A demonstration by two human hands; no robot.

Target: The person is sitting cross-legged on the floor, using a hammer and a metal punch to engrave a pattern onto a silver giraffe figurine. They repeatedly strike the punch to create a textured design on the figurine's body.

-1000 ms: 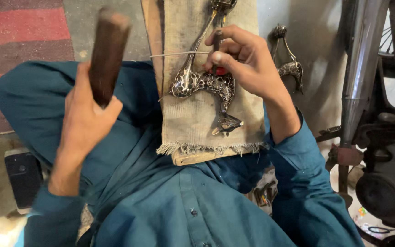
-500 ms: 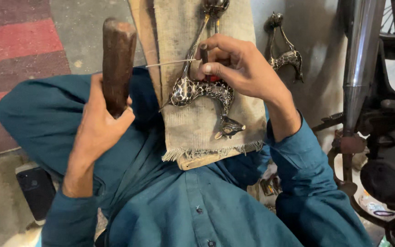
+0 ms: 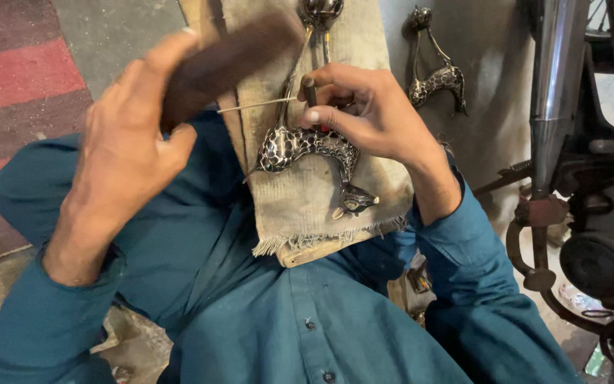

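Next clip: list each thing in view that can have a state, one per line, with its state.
Left hand: raised, gripping the wooden mallet.
Wooden mallet: in the air, blurred, tilted toward the board.
Right hand: holding the punch.
Punch: upright, tip hidden by fingers.
Animal-shaped metal figure: lying on the cloth.
Cloth: draped over the board, frayed edge.
Second metal figure: on the floor, untouched.

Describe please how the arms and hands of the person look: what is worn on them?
Both arms are covered by long teal-blue sleeves of a buttoned shirt, reaching to the wrists. The left hand and the right hand are bare: no gloves, and no rings or watch visible. The left sleeve ends in a plain cuff with a stitched hem; the right sleeve shows soft folds. The fabric has no pattern or markings.
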